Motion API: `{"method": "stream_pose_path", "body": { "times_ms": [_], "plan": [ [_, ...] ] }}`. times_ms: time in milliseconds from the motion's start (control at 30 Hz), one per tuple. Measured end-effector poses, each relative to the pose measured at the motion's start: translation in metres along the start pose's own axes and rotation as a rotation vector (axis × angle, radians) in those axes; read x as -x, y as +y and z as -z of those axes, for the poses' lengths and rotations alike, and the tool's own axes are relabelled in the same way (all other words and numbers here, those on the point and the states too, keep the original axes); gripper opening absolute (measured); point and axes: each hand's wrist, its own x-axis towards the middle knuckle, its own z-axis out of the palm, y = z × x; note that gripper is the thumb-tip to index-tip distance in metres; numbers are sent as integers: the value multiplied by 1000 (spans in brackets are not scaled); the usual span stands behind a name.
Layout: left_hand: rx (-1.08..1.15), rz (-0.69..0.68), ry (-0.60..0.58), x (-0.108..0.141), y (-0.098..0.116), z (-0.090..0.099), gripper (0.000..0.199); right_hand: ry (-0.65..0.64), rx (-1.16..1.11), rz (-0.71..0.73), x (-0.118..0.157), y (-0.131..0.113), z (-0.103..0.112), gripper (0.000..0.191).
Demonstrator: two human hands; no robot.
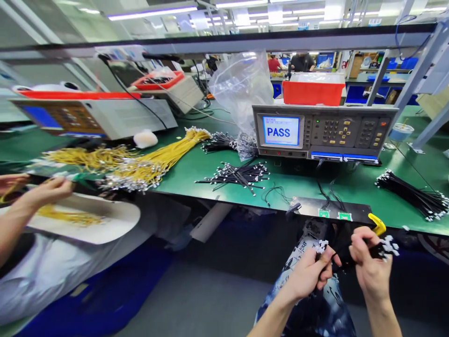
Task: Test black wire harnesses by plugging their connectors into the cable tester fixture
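Observation:
Over my lap, just in front of the bench edge, my left hand (310,274) is closed around one end of a bundle of black cables, whose white connectors (322,245) stick out above the fingers. To its right, my right hand (373,264) grips more of the black cables, and a cluster of white connectors (389,246) shows past its fist. The stretch between the hands is hard to make out against the dark background. Above them, two small green circuit boards (344,216) sit on a black fixture (298,206), beside a yellow hook-shaped piece (377,224).
A tester (280,132) reading PASS stands on the green bench (182,189). Black cable piles lie in the middle (236,175) and at right (410,194). Left are yellow cable bundles (168,154) and a co-worker's hands (45,192) above a white tray (119,220).

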Motion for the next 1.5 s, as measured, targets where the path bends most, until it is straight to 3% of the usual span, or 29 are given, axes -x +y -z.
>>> {"method": "stream_pose_path", "body": {
  "times_ms": [67, 133, 300, 433, 700, 800, 1033, 1300, 1400, 1500],
  "plan": [
    [-92, -38, 27, -1, 0, 1, 71, 221, -48, 54, -4, -3, -1, 28],
    [-168, -72, 30, -1, 0, 3, 72, 294, -68, 51, -6, -4, -2, 27],
    [-238, -81, 40, 0, -3, 7, 74, 135, -61, -122, -3, 6, 3, 39],
    [-185, -60, 51, 2, -11, 11, 72, 148, -151, -214, -4, 9, 14, 39],
    [-48, -119, 362, 5, -12, 22, 45, 175, -156, -261, -7, 6, 23, 33],
    [76, -161, 415, 0, -5, 25, 44, 163, -92, -260, -3, 7, 19, 35],
    [335, -43, 127, -10, -1, 18, 58, 54, -21, -291, -1, 13, 14, 42],
    [421, -76, -132, -20, -7, 10, 53, -15, -41, -320, -5, 4, 5, 44],
    [402, -29, -160, -18, -13, 16, 57, -44, -80, -340, -7, 1, 6, 42],
    [316, -7, -102, -15, -14, 20, 60, -78, -115, -347, -10, 3, 10, 40]
  ]
}}
